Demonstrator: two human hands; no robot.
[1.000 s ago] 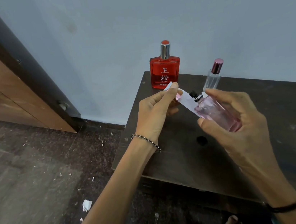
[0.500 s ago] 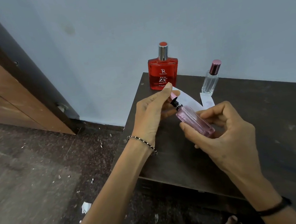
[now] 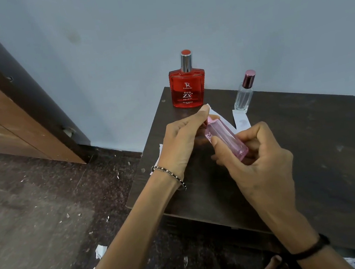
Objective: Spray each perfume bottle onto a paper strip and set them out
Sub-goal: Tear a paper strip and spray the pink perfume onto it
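Note:
My right hand [image 3: 257,164] grips a slim pink perfume bottle [image 3: 229,143], tilted with its top pointing up and left over the dark table [image 3: 309,150]. A pink cap [image 3: 212,121] covers its top, right at my left fingertips. My left hand [image 3: 184,140] pinches a white paper strip [image 3: 219,116] behind the bottle's top. At the table's back edge stands a red perfume bottle [image 3: 188,87]. To its right, a small clear bottle with a mauve cap [image 3: 244,94] stands at the far end of a second paper strip [image 3: 241,121].
A grey wall runs close behind the table. A wooden door and dark frame [image 3: 10,106] lie to the left. The floor [image 3: 47,219] is strewn with paper scraps. A white paper edge [image 3: 160,149] shows by my left hand's outer side. My toes show at the bottom.
The pink bottle's black nozzle, bare before, is now under the pink cap. My right hand brought the bottle left and down towards my left hand, which still holds the strip.

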